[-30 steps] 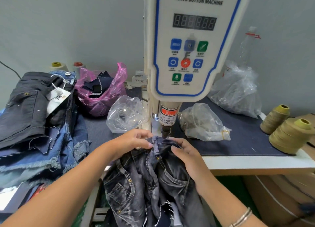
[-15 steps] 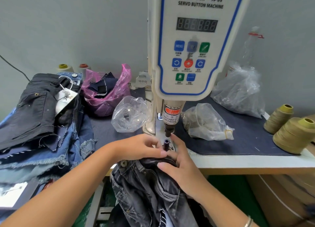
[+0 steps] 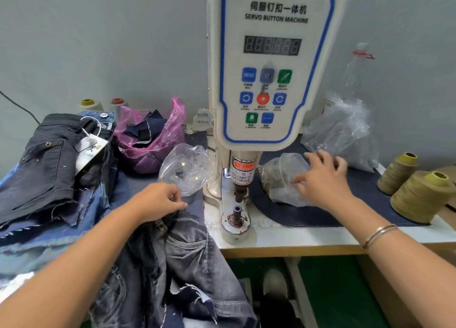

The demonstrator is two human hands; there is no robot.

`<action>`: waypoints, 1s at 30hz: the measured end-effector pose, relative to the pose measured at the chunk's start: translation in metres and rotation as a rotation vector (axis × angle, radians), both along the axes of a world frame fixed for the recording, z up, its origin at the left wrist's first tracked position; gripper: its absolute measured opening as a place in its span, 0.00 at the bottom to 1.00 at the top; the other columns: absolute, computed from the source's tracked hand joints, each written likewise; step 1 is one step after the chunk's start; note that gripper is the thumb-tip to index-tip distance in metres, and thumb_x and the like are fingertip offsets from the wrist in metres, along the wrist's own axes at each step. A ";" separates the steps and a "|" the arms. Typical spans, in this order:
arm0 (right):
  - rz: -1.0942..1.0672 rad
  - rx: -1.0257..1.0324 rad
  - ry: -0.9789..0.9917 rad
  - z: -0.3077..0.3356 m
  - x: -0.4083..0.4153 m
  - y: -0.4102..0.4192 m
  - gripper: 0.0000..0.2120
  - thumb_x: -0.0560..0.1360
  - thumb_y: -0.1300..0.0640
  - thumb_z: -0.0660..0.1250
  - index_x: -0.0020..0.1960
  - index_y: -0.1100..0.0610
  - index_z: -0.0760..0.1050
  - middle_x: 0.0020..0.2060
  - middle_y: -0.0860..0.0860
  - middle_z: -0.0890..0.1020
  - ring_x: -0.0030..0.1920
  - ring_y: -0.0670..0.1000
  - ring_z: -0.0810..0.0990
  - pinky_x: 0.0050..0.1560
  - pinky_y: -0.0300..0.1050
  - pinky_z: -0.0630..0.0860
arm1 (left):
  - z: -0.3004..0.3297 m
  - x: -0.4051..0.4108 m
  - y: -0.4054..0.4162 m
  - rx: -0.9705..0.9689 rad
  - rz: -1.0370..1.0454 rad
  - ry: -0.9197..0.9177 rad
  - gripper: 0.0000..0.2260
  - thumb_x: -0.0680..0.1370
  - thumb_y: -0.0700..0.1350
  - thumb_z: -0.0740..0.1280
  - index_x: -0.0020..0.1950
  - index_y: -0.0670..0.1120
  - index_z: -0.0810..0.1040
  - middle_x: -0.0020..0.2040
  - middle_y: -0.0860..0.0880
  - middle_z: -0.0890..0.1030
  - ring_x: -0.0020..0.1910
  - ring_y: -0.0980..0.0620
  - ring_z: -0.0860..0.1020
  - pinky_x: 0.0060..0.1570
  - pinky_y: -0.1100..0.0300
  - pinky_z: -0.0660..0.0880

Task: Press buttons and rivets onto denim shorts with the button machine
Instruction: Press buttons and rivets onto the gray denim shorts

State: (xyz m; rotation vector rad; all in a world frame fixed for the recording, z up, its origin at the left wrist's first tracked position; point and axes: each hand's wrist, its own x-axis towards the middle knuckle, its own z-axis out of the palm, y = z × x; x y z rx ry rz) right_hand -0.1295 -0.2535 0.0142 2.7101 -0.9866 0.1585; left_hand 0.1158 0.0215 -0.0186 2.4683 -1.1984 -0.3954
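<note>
Nearest, the grey denim shorts [image 3: 172, 261] hang off the table [image 3: 283, 239] edge; the left hand [image 3: 158, 199] pinches their waistband, fingers curled on the cloth; just right stands the button machine [image 3: 269, 81], its lower die [image 3: 237, 211] bare; beyond it the right hand [image 3: 323, 177] — fingers spread and loose — rests on a clear bag [image 3: 283, 179]; olive thread cones [image 3: 419, 194] sit at far right; another clear bag [image 3: 187, 167], a pink bag [image 3: 153, 140] and stacked denim [image 3: 49, 160] crowd the left — a larger plastic bag [image 3: 343, 133] lies against the wall.
</note>
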 end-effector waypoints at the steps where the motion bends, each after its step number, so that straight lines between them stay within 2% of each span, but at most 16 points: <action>1: 0.019 -0.007 0.040 -0.004 0.007 -0.001 0.11 0.77 0.43 0.59 0.53 0.35 0.79 0.74 0.50 0.57 0.73 0.58 0.47 0.68 0.60 0.45 | -0.008 -0.003 -0.001 -0.030 0.032 0.009 0.11 0.73 0.54 0.72 0.35 0.51 0.75 0.34 0.55 0.79 0.36 0.56 0.76 0.41 0.58 0.73; 3: 0.014 -0.009 0.082 -0.008 0.019 -0.004 0.13 0.78 0.44 0.58 0.56 0.39 0.79 0.73 0.51 0.57 0.72 0.58 0.48 0.68 0.61 0.46 | -0.019 -0.005 -0.001 -0.103 0.091 0.044 0.12 0.73 0.55 0.72 0.33 0.53 0.75 0.32 0.56 0.78 0.36 0.56 0.76 0.43 0.55 0.75; 5: -0.014 -0.040 0.133 -0.010 0.028 -0.006 0.15 0.78 0.45 0.57 0.59 0.44 0.78 0.68 0.51 0.63 0.69 0.57 0.54 0.68 0.59 0.50 | -0.024 -0.003 0.001 -0.134 0.114 0.048 0.13 0.72 0.57 0.72 0.32 0.54 0.75 0.29 0.58 0.77 0.35 0.58 0.75 0.41 0.55 0.74; 8: -0.060 -0.072 0.146 -0.014 0.036 -0.004 0.14 0.78 0.47 0.56 0.58 0.48 0.78 0.59 0.51 0.70 0.62 0.56 0.63 0.65 0.56 0.55 | -0.027 -0.003 0.004 -0.135 0.119 0.032 0.11 0.72 0.62 0.69 0.35 0.59 0.75 0.34 0.61 0.79 0.41 0.63 0.76 0.42 0.57 0.72; 11: -0.076 -0.100 0.136 -0.018 0.043 0.001 0.11 0.76 0.55 0.59 0.54 0.48 0.78 0.54 0.51 0.72 0.59 0.55 0.67 0.64 0.55 0.58 | -0.030 -0.006 0.006 -0.161 0.133 -0.006 0.09 0.73 0.64 0.67 0.38 0.61 0.75 0.39 0.63 0.80 0.46 0.67 0.75 0.43 0.56 0.70; 15: -0.057 -0.161 0.225 -0.020 0.051 0.005 0.11 0.73 0.61 0.63 0.51 0.48 0.77 0.54 0.51 0.73 0.58 0.54 0.69 0.65 0.55 0.57 | -0.033 -0.007 0.007 -0.171 0.130 -0.067 0.10 0.74 0.63 0.66 0.38 0.60 0.74 0.35 0.61 0.79 0.38 0.68 0.73 0.36 0.60 0.67; 18: -0.042 -0.169 0.252 -0.019 0.055 0.004 0.11 0.73 0.62 0.62 0.51 0.50 0.76 0.54 0.51 0.74 0.57 0.54 0.71 0.67 0.56 0.56 | -0.034 -0.007 0.006 -0.155 0.131 -0.115 0.13 0.75 0.62 0.65 0.35 0.57 0.72 0.32 0.58 0.78 0.34 0.64 0.73 0.33 0.61 0.66; 21: -0.027 -0.194 0.271 -0.018 0.057 0.007 0.10 0.74 0.60 0.62 0.52 0.50 0.77 0.54 0.51 0.76 0.56 0.53 0.73 0.68 0.57 0.55 | -0.033 -0.007 0.005 -0.138 0.135 -0.139 0.14 0.75 0.62 0.64 0.34 0.56 0.71 0.30 0.56 0.77 0.33 0.61 0.74 0.33 0.60 0.66; 27: -0.006 -0.212 0.269 -0.020 0.054 0.007 0.10 0.72 0.59 0.65 0.52 0.50 0.77 0.54 0.51 0.76 0.57 0.54 0.74 0.71 0.60 0.51 | -0.034 -0.006 0.004 -0.116 0.126 -0.166 0.15 0.75 0.62 0.63 0.35 0.55 0.70 0.30 0.56 0.77 0.33 0.60 0.74 0.33 0.61 0.67; 30: 0.012 -0.200 0.280 -0.017 0.051 0.004 0.06 0.73 0.59 0.63 0.47 0.49 0.76 0.53 0.50 0.77 0.56 0.52 0.74 0.72 0.61 0.48 | -0.035 -0.005 0.004 -0.108 0.124 -0.169 0.15 0.75 0.62 0.63 0.35 0.54 0.71 0.30 0.56 0.77 0.33 0.60 0.74 0.32 0.61 0.66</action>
